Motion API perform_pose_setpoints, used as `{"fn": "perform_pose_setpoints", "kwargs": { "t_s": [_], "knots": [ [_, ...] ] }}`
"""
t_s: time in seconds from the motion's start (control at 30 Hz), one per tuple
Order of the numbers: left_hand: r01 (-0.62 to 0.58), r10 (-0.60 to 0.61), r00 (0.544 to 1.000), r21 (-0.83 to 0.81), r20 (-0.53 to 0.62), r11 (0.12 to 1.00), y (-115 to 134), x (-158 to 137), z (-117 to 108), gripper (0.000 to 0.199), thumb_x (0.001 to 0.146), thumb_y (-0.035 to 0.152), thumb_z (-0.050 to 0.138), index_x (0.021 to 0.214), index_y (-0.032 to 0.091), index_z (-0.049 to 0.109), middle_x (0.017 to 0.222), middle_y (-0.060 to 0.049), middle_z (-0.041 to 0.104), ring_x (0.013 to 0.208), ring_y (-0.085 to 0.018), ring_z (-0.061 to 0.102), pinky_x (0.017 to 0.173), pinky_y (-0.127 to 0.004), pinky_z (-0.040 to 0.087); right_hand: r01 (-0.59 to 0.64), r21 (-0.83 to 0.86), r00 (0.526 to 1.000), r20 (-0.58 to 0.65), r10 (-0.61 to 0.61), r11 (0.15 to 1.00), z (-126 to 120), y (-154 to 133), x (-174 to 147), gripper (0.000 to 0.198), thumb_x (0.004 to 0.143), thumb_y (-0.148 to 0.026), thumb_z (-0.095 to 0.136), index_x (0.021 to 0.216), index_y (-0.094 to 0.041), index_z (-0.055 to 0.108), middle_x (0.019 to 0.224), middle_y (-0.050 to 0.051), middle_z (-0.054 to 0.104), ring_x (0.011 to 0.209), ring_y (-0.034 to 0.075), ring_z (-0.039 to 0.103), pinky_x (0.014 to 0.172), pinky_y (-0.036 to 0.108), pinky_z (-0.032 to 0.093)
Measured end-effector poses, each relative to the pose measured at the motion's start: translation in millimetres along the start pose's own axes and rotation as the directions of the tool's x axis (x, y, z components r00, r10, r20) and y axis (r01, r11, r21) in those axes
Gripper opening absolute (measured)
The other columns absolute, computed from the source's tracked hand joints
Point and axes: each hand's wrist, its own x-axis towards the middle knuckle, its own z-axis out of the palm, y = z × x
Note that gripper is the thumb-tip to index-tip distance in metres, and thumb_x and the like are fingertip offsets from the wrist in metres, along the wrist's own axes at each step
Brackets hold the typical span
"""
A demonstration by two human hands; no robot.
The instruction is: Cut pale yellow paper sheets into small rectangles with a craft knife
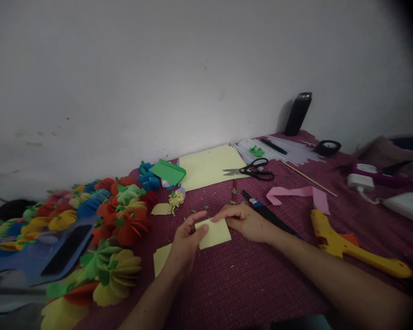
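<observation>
A small rectangle of pale yellow paper (217, 234) is held between both hands over the maroon checked cloth. My left hand (186, 240) pinches its left edge, thumb on top. At the upper right edge, my right hand (242, 221) grips the same paper with bent fingers; some fingertips are hidden. Partly under my left hand lies another yellow paper piece (161, 257). Just beyond the hands are a dark red pencil-like stick (234, 190), green paper scraps (206, 207) and a black utility knife (271, 215). Black-handled scissors (251, 170) rest open on a large yellow sheet (209, 164).
Many coloured paper flowers (124, 220) crowd the left side, near a dark phone-like slab (67, 250). To the right lie a yellow glue gun (358, 252), pink paper strip (296, 195), wooden stick (309, 178), black tape roll (327, 147) and white charger (360, 182). A black bottle (298, 114) stands behind.
</observation>
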Motion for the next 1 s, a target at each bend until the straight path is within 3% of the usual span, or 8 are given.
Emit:
{"fn": "perform_pose_setpoints", "kwargs": {
  "t_s": [0.07,0.2,0.33,0.4,1.0],
  "knots": [
    [-0.014,0.014,1.000,0.019,-0.005,1.000,-2.6,1.1,-0.3,0.044,0.065,0.028,0.067,0.105,0.016,0.053,0.080,-0.006,0.065,0.065,-0.015,0.060,0.060,-0.026,0.045,-0.008,0.047,1.000,0.014,0.007,0.999,-0.5,-0.6,0.2,0.027,0.074,-0.015,0.045,0.092,-0.022,0.064,0.087,0.001,0.063,0.078,0.012,0.055,0.070,0.026,0.041],
    [-0.058,0.059,0.998,0.032,-0.027,0.998,-3.9,2.8,-2.9,0.042,0.068,0.028,0.064,0.106,0.016,0.051,0.076,-0.004,0.064,0.060,-0.013,0.059,0.056,-0.024,0.044,-0.142,0.207,0.989,-0.004,0.146,0.968,-1.1,1.1,1.4,0.027,0.077,-0.025,0.045,0.101,-0.020,0.057,0.078,0.001,0.061,0.066,0.011,0.054,0.062,0.024,0.043],
    [-0.081,0.084,0.996,0.080,-0.037,0.994,-3.4,3.3,-3.9,0.043,0.070,0.026,0.062,0.108,0.016,0.048,0.073,-0.003,0.064,0.057,-0.012,0.058,0.054,-0.023,0.045,-0.198,0.126,0.979,0.065,0.191,0.972,1.1,8.3,1.0,0.031,0.075,-0.042,0.049,0.065,-0.014,0.058,0.056,0.000,0.054,0.051,0.009,0.049,0.052,0.021,0.039],
    [-0.083,0.088,0.995,0.102,-0.044,0.991,-3.2,3.4,-3.5,0.044,0.069,0.026,0.063,0.109,0.016,0.048,0.071,-0.002,0.064,0.055,-0.012,0.058,0.052,-0.022,0.044,-0.217,0.107,0.973,0.106,0.206,0.970,3.0,11.7,0.5,0.034,0.073,-0.045,0.052,0.058,-0.014,0.056,0.052,-0.001,0.052,0.048,0.009,0.047,0.050,0.021,0.038],
    [-0.070,0.081,0.994,0.134,-0.079,0.989,-2.7,3.4,-1.1,0.042,0.065,0.023,0.065,0.104,0.018,0.051,0.063,0.001,0.062,0.053,-0.012,0.057,0.051,-0.023,0.045,-0.236,0.119,0.965,0.147,0.218,0.964,2.7,15.4,0.3,0.029,0.074,-0.040,0.052,0.060,-0.015,0.057,0.054,-0.001,0.052,0.049,0.009,0.047,0.051,0.022,0.040]
  ]
}}
